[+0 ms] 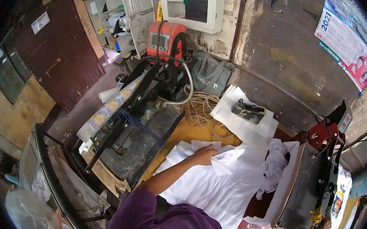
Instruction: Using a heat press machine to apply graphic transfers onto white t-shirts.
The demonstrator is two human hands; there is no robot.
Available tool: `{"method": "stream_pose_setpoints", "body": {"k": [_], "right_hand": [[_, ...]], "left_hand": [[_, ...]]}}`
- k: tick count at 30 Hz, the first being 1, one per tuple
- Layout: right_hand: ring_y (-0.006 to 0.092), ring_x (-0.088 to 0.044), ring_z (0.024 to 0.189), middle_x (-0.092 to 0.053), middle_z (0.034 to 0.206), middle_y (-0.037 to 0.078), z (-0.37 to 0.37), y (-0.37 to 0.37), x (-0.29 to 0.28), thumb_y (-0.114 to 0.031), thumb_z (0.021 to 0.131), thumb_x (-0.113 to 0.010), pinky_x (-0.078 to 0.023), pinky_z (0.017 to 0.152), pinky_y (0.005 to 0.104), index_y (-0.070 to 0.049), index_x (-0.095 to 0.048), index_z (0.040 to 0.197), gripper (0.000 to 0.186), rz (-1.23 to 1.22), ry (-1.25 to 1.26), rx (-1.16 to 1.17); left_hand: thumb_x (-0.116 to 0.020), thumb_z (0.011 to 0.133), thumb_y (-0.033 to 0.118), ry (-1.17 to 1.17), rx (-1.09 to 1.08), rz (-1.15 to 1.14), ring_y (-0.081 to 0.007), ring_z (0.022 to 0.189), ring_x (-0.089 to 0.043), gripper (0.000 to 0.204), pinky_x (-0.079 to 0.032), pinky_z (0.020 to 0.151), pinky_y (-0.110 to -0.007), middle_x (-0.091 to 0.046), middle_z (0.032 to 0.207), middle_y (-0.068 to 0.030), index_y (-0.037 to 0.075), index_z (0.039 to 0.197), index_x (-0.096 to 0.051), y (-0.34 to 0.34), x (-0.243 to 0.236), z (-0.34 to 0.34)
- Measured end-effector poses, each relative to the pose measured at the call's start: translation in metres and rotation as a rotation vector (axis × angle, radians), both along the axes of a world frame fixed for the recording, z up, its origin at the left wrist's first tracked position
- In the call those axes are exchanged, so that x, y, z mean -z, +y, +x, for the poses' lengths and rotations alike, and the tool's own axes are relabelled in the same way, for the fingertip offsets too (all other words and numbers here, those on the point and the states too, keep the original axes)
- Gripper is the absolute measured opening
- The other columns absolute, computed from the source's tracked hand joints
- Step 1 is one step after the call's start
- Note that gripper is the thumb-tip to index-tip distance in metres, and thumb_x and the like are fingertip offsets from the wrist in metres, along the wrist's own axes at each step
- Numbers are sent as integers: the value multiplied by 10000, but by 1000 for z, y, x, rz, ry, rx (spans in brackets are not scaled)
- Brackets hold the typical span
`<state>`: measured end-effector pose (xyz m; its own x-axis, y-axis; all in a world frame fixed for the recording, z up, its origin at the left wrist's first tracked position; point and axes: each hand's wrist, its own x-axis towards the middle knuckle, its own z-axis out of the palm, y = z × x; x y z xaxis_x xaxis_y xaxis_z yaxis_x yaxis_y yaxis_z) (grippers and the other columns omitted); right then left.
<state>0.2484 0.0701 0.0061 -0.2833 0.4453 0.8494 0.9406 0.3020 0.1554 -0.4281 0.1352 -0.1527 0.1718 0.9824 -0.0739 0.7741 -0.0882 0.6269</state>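
In the head view, a white shirt (225,182) lies spread over the middle of the desk (190,132), reaching to its near edge. The left hand (204,155) rests on the shirt's far part, near the collar, fingers curled and pinching a fold of the cloth. The left forearm runs back from it toward the near edge, out of a purple sleeve (141,210).

The right hand (319,228) is well apart from the shirt, at the desk's near right corner. It is closed around the handle (325,207) of a heat press (311,185) whose dark plate stands tilted up. A crumpled white cloth (274,164) lies between the shirt and this press, touching both.

A second press (143,128), dark and open, stands at the desk's left edge, just beside the shirt. A printed roll (108,108) leans along its left side. Toward the far edge lie a coil of cord (201,109) and a stack of white sheets (243,123) with a small dark tool (248,110) on top.
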Motion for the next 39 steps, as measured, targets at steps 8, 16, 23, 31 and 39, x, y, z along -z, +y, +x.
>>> {"method": "stream_pose_setpoints", "body": {"k": [8, 16, 23, 31, 39], "right_hand": [[375, -494, 1115, -528, 1192, 197, 18, -1, 10, 24, 608, -668, -430, 924, 466, -10, -498, 1250, 666, -118, 129, 9], [384, -486, 1144, -555, 1196, 176, 9, -4, 3, -100, 636, -740, -369, 963, 522, -46, -533, 1224, 626, -197, 73, 145], [353, -546, 945, -603, 973, 145, -39, -6, -25, -44, 614, -710, -435, 816, 476, 4, -598, 1011, 416, -91, 47, 119], [348, -551, 914, -612, 956, 134, -51, 1, -29, -50, 634, -745, -431, 808, 471, -49, -556, 1116, 517, -91, 62, 50], [326, -551, 887, -595, 887, 119, -71, -4, -41, -83, 621, -723, -432, 762, 426, -7, -604, 852, 271, -107, 125, 192]], "left_hand": [[-693, 591, 277, -147, 247, -325, -251, 821, -633, 475, -490, 703, -358, -670, 914, -145, 45, 1003, -658, 52, 24, -29], [-674, 615, 187, -220, 144, -96, -269, 761, -617, 313, -473, 666, -358, -653, 822, -116, 28, 884, -663, 39, 17, -22], [-618, 628, 61, 296, 263, 514, -316, 1065, -468, 216, -343, 926, -462, -541, 981, -106, 50, 843, -626, -95, 3, 86], [-677, 613, 117, 155, 216, 368, -362, 1215, -373, 329, -288, 1003, -489, -481, 1208, -143, 53, 936, -663, -103, 25, 75], [-690, 588, 131, -49, -223, 102, -421, 1193, -373, 202, -330, 952, -524, -326, 1381, -243, 60, 772, -645, -57, 26, 21]]}}
